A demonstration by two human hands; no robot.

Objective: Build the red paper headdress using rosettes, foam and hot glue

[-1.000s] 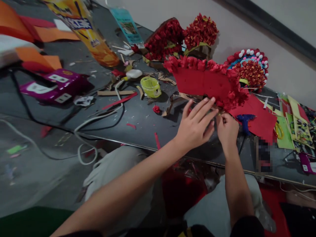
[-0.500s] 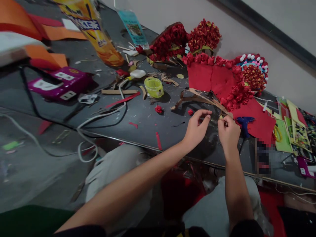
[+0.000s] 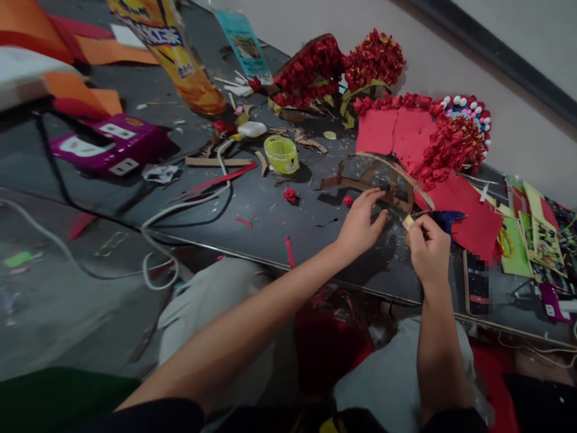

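My left hand (image 3: pixel 362 227) is open, thumb and fingers apart, at the near edge of a curved brown cardboard frame (image 3: pixel 399 199); whether the fingertips touch it I cannot tell. My right hand (image 3: pixel 429 248) pinches a small pale-yellow piece (image 3: pixel 408 221), perhaps paper or card, at the frame's right end. Behind the frame stands a red panel (image 3: pixel 376 132) edged with crinkled red paper flowers (image 3: pixel 444 150). One small red flower (image 3: pixel 348 201) lies by my left fingers, and another (image 3: pixel 290 195) farther left. A blue glue gun (image 3: pixel 451 224) is partly hidden behind my right hand.
A yellow-green tape ring (image 3: pixel 282 155) stands among cardboard scraps. To the left are an orange drink bottle (image 3: pixel 193 78), a purple power strip (image 3: pixel 112 147) and a looping white cable (image 3: pixel 148 228). A phone (image 3: pixel 476 282) lies near the table's front edge at right.
My right hand has moved slightly right and down with the yellow piece, away from my left hand. The cardboard frame has turned, showing its crosspieces, and the red panel has shifted right.
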